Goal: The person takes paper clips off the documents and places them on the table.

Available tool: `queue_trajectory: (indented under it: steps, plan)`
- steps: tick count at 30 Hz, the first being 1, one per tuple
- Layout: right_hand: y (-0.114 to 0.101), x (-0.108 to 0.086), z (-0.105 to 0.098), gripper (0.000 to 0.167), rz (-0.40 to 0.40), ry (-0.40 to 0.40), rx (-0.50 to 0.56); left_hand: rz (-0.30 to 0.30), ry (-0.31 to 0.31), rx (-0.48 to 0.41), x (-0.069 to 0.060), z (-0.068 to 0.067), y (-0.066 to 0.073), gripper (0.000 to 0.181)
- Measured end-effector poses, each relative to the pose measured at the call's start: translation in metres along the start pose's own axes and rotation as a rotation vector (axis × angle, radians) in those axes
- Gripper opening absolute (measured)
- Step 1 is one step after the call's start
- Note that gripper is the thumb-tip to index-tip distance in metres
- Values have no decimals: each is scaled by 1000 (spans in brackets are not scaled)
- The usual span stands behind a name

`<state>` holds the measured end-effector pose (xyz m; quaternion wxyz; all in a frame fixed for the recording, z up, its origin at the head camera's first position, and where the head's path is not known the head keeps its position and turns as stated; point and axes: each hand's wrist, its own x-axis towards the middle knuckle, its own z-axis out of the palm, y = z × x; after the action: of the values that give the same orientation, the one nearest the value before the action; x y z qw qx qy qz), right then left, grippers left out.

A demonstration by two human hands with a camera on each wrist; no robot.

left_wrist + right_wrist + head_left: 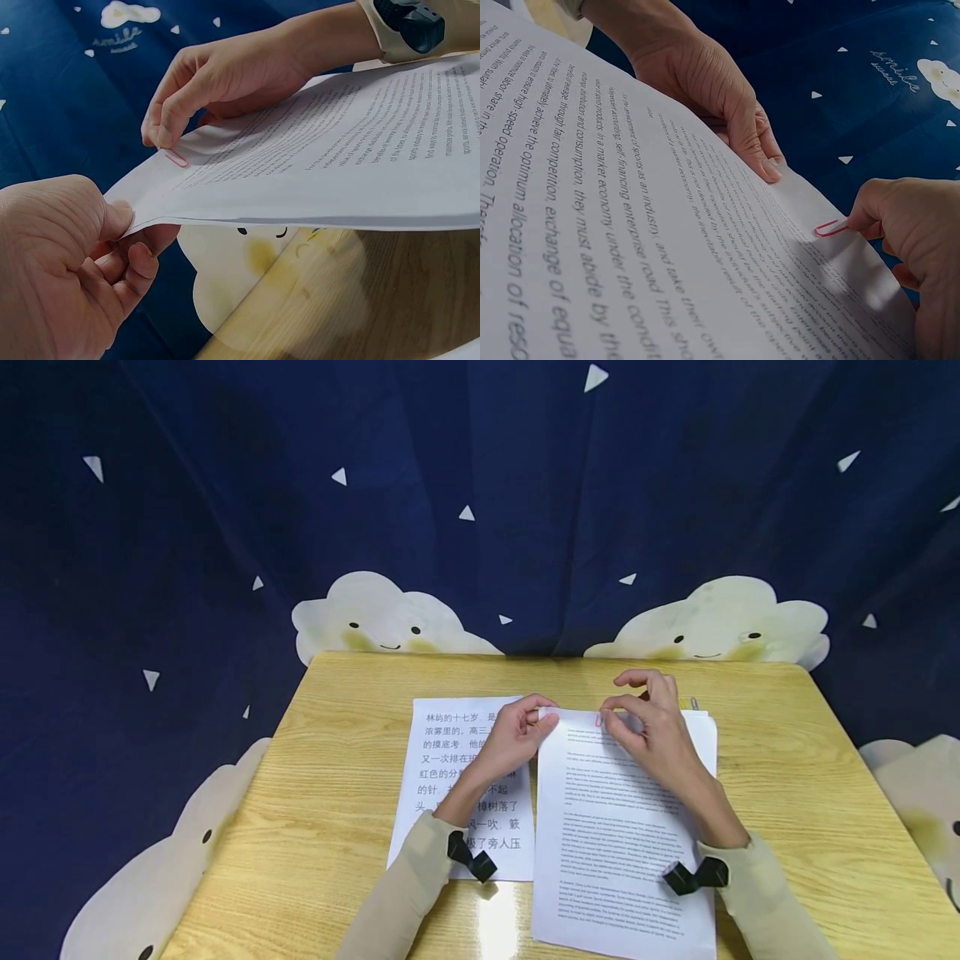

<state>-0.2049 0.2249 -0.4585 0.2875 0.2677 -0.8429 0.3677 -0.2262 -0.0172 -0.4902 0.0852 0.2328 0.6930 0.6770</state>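
Observation:
A stack of printed sheets [622, 843] is tilted up off the table at its far edge. My left hand [517, 735] pinches the stack's top left corner between thumb and fingers; in the left wrist view the thumb [116, 220] lies on top. At the top edge, my right hand [658, 735] pinches a pink paper clip [829, 228] between thumb and index finger. Part of the clip's loop lies over the front of the paper, and its other end is hidden by the fingertips. The other fingers of the right hand are raised and bent.
Left of the stack lies a sheet with large Chinese print [442, 760], partly under my left forearm. Behind the right hand, a metal-coloured clip [694, 702] and something yellow [682, 703] show at the papers' far edge. The wooden table [780, 760] meets a dark blue curtain [525, 485].

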Motion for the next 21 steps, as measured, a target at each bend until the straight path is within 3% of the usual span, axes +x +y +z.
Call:
queue_trajectory:
  steps: [9,21]
  plan:
    - [-1,0,0,7,3,0,-1,-20,7,-12,0,0,2,23]
    - [-1,-1,1,8,-2,15,-2,4,9,16,1,0,2,20]
